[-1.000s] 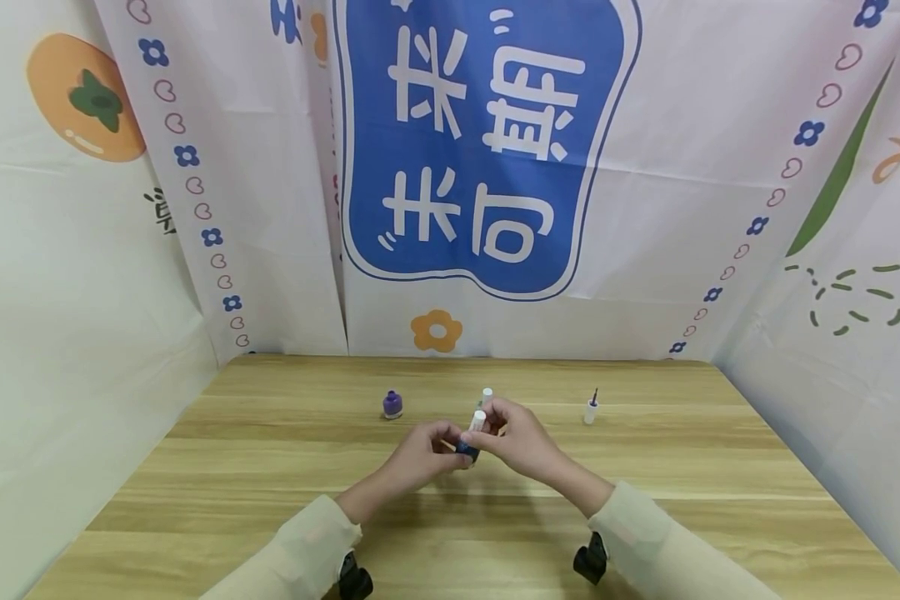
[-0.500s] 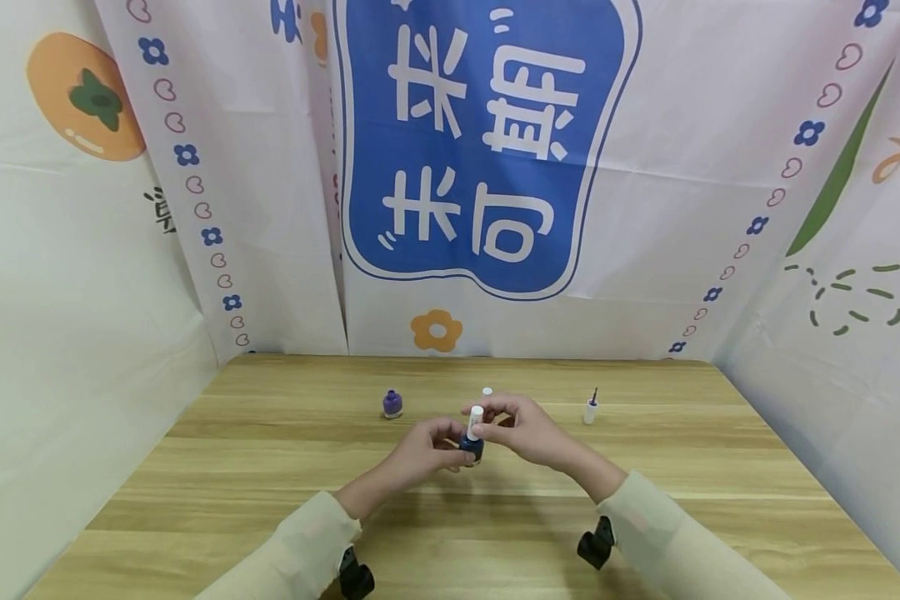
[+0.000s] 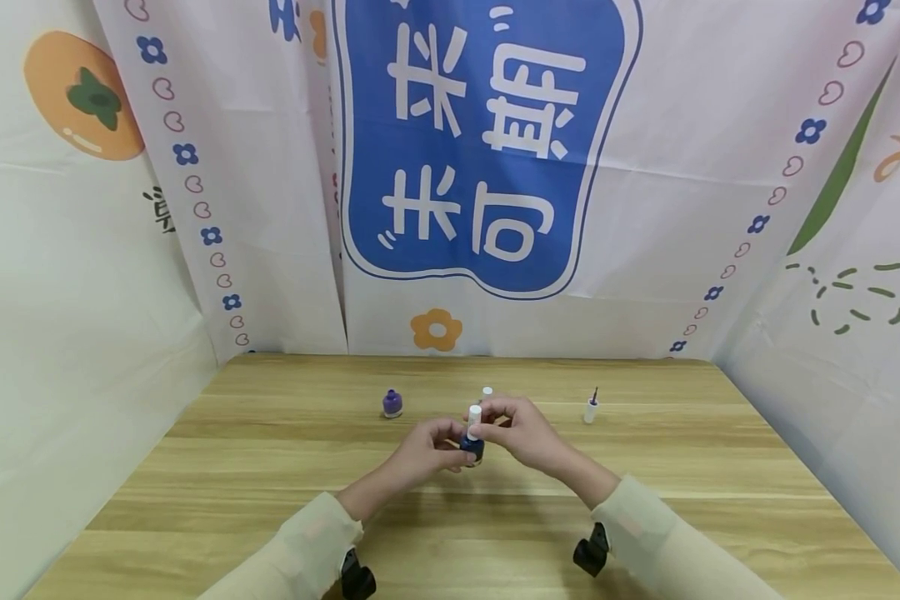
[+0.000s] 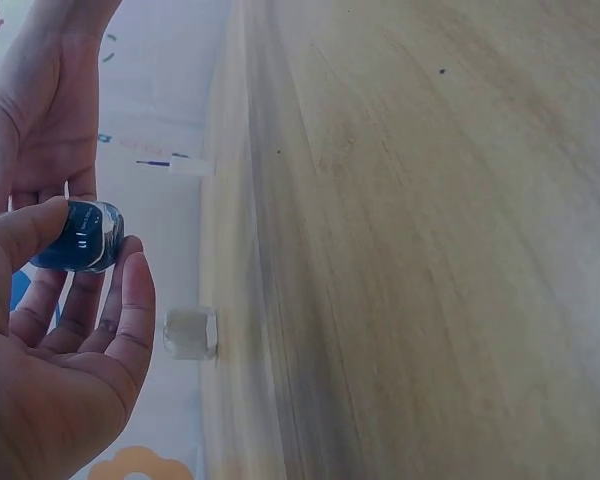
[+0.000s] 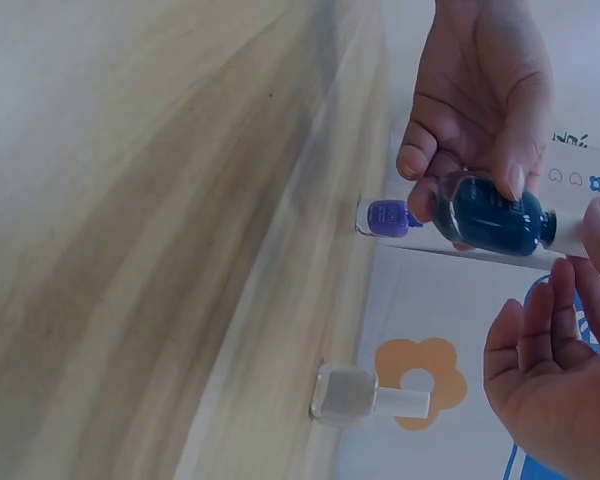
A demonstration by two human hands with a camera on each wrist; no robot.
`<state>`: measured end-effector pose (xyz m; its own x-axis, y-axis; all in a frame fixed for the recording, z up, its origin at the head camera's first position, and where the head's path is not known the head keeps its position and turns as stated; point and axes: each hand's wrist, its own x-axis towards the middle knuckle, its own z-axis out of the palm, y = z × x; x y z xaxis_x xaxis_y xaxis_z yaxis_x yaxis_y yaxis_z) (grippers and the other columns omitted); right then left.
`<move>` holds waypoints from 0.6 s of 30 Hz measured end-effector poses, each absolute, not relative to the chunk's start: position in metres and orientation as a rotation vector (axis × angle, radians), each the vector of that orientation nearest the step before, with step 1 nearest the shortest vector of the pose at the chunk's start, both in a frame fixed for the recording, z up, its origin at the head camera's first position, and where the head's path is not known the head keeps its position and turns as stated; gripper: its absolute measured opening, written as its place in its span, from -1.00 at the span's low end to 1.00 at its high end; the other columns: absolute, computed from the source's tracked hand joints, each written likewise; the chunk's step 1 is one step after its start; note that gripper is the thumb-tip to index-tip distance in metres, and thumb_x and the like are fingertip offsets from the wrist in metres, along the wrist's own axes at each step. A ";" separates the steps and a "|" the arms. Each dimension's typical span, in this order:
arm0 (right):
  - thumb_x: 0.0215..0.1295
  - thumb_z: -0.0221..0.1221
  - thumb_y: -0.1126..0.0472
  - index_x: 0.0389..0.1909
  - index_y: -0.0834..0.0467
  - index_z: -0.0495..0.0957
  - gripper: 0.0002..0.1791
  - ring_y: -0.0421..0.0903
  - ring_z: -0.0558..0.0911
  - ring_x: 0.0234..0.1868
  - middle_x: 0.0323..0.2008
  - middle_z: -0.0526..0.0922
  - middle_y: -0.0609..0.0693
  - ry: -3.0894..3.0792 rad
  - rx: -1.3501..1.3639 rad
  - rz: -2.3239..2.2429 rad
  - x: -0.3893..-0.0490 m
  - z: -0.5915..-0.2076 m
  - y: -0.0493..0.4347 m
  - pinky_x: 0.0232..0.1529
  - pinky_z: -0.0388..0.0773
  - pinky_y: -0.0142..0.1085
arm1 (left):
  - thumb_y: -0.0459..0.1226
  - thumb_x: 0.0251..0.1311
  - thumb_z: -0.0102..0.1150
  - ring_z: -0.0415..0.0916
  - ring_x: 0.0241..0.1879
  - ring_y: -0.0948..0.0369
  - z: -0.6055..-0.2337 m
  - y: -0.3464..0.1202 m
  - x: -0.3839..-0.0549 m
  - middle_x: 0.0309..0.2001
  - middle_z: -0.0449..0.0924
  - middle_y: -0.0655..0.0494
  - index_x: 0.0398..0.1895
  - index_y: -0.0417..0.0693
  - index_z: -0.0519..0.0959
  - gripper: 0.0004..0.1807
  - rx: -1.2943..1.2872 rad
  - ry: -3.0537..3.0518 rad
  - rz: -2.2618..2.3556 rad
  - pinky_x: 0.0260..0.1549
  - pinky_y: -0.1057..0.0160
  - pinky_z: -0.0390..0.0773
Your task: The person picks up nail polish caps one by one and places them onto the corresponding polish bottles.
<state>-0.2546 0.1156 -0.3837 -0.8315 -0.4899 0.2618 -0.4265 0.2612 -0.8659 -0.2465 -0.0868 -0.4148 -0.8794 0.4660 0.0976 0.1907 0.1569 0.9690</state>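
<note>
A nail polish bottle with dark blue polish (image 3: 472, 450) is held off the table in my left hand (image 3: 422, 450), thumb on one side and fingers on the other. My right hand (image 3: 521, 432) pinches its white cap (image 3: 475, 422) between thumb and fingers. The bottle stands nearly upright, cap on top. In the right wrist view, a short dark neck (image 5: 548, 229) shows between the bottle and the cap. Just beyond the right hand is a pale nail polish bottle (image 5: 345, 394) with a white cap, mostly hidden in the head view.
An uncapped purple nail polish bottle (image 3: 393, 405) stands on the table's left side. Its likely white cap (image 3: 590, 412) stands at the right, with a purple brush pointing up. A printed cloth (image 3: 390, 317) hangs behind the wooden table (image 3: 270, 467).
The dark blue bottle has come more upright. My right hand shifted slightly right and then a little back, its thumb and fingers around the white cap. The left hand stays almost in place.
</note>
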 end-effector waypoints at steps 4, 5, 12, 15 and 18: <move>0.29 0.27 0.20 -0.29 0.17 0.62 -0.90 -0.07 0.53 -0.26 -0.34 0.58 -0.03 2.475 -0.833 -1.675 -0.254 -0.387 0.113 -0.24 0.55 -0.25 | -0.36 0.19 0.31 0.61 -0.25 0.13 -0.413 -0.086 -0.244 -0.19 0.62 -0.03 -0.09 -0.33 0.55 -0.72 0.622 2.198 1.816 -0.24 0.06 0.65; 0.29 0.27 0.19 -0.30 0.17 0.61 -0.89 -0.07 0.53 -0.27 -0.35 0.59 -0.03 2.480 -0.820 -1.682 -0.254 -0.388 0.112 -0.24 0.55 -0.24 | -0.36 0.19 0.31 0.61 -0.25 0.13 -0.413 -0.086 -0.244 -0.19 0.62 -0.03 -0.09 -0.33 0.54 -0.72 0.620 2.198 1.819 -0.24 0.05 0.65; 0.24 0.32 0.15 -0.36 0.18 0.53 -0.81 -0.06 0.50 -0.32 -0.42 0.55 -0.03 2.516 -0.736 -1.727 -0.252 -0.392 0.109 -0.36 0.46 -0.31 | -0.36 0.19 0.30 0.61 -0.27 0.14 -0.416 -0.085 -0.245 -0.20 0.62 -0.02 -0.10 -0.31 0.55 -0.74 0.611 2.209 1.820 -0.26 0.09 0.66; 0.22 0.33 0.17 -0.38 0.17 0.50 -0.79 -0.08 0.45 -0.35 -0.45 0.51 -0.04 2.520 -0.695 -1.750 -0.251 -0.392 0.107 -0.44 0.38 -0.36 | -0.35 0.19 0.31 0.61 -0.28 0.14 -0.417 -0.084 -0.246 -0.20 0.62 -0.01 -0.10 -0.30 0.56 -0.74 0.613 2.218 1.814 -0.27 0.09 0.66; 0.23 0.32 0.23 -0.40 0.20 0.46 -0.79 -0.09 0.41 -0.37 -0.47 0.47 -0.04 2.517 -0.677 -1.765 -0.242 -0.381 0.104 -0.47 0.33 -0.39 | -0.35 0.19 0.31 0.61 -0.28 0.14 -0.416 -0.084 -0.245 -0.20 0.62 -0.01 -0.10 -0.30 0.55 -0.74 0.611 2.219 1.814 -0.27 0.07 0.66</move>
<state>-0.2419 0.1043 -0.3812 -0.9073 -0.3409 0.2460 -0.3475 0.2787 -0.8953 -0.2451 -0.0839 -0.4159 -0.8920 0.4415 0.0971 0.1829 0.1561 0.9707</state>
